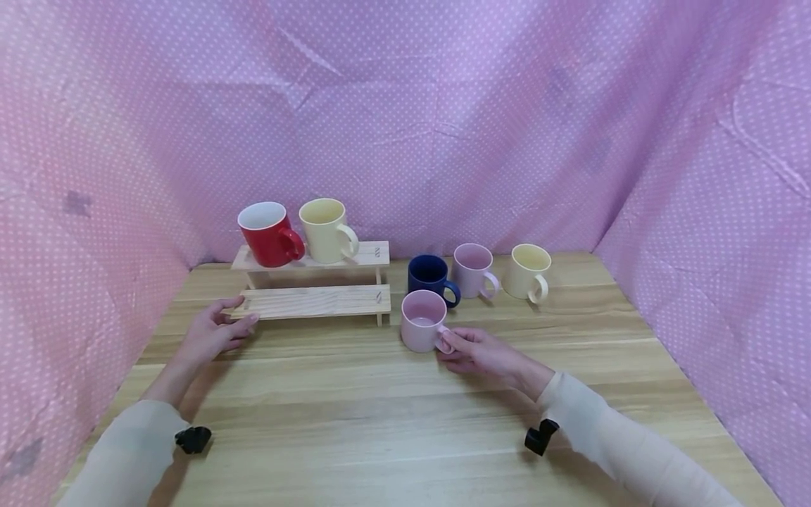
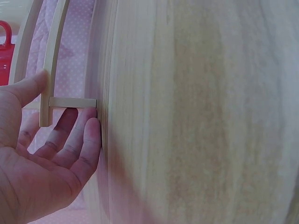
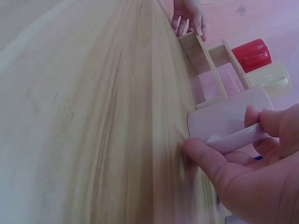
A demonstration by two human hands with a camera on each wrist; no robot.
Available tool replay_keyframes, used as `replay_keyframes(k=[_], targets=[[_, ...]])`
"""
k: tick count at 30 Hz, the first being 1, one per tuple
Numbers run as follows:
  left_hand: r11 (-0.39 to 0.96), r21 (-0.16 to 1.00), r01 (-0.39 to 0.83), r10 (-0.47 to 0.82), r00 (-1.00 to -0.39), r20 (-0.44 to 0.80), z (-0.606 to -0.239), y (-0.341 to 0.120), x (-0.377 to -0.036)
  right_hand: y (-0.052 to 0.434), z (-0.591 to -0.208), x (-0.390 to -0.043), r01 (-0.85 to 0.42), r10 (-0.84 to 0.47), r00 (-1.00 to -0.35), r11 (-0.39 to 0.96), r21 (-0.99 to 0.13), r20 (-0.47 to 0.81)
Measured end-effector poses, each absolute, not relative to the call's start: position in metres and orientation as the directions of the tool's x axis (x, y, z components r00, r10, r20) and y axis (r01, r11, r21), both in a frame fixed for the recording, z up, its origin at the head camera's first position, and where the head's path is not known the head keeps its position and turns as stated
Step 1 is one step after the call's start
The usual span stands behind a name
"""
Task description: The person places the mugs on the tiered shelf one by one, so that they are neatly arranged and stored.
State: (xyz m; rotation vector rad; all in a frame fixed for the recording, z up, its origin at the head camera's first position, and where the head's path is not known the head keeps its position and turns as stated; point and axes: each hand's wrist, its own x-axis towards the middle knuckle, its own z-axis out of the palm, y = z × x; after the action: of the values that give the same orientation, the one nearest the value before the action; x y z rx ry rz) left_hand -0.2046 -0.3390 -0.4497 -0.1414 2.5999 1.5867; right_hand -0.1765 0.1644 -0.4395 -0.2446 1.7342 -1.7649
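My right hand (image 1: 478,352) holds a pink mug (image 1: 418,333) by its handle, near the right end of a two-step wooden rack (image 1: 317,301). In the right wrist view, thumb and fingers close around the handle of this pink mug (image 3: 229,112); its base is at or just over the table. My left hand (image 1: 212,331) grips the left end of the rack's lower step. The left wrist view has the thumb on the board (image 2: 45,105) and the fingers curled by its leg (image 2: 72,102). A red mug (image 1: 262,236) and a cream mug (image 1: 324,232) stand on the upper step.
Right of the rack, a navy mug (image 1: 426,273) stands just behind the held mug. Beyond it are another pink mug (image 1: 472,271) and another cream mug (image 1: 527,273). Pink dotted cloth (image 1: 405,127) hangs around the wooden table (image 1: 355,422).
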Motion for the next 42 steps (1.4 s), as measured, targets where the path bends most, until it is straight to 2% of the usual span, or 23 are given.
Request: replay_keyframes(k=[13,19,23,30,37,42], targets=[[0.461,0.881,-0.104,-0.017,-0.994,-0.108,-0.452,-0.340,-0.204,0.160,-0.448,-0.172,0.305,-0.487,-0.830,0.013,-0.952,-0.272],[0.469,0.876,-0.115,-0.026,-0.993,-0.117,-0.453,-0.340,-0.204,0.158,-0.441,-0.173,0.335,-0.478,-0.828,-0.006,-0.942,-0.291],[0.465,0.879,-0.110,-0.025,-0.994,-0.111,-0.452,-0.339,-0.204,0.158,-0.428,-0.175,0.341,-0.484,-0.827,-0.028,-0.940,-0.286],[0.464,0.880,-0.105,-0.022,-0.994,-0.108,-0.451,-0.340,-0.203,0.157,-0.394,-0.184,0.254,-0.520,-0.835,-0.071,-0.965,-0.181],[0.469,0.877,-0.105,-0.028,-0.994,-0.104,-0.449,-0.339,-0.201,0.148,-0.359,-0.208,0.211,-0.497,-0.859,-0.118,-0.970,-0.127],[0.470,0.876,-0.107,-0.031,-0.994,-0.104,-0.449,-0.338,-0.201,0.134,-0.339,-0.229,0.182,-0.479,-0.870,-0.096,-0.979,-0.115]])
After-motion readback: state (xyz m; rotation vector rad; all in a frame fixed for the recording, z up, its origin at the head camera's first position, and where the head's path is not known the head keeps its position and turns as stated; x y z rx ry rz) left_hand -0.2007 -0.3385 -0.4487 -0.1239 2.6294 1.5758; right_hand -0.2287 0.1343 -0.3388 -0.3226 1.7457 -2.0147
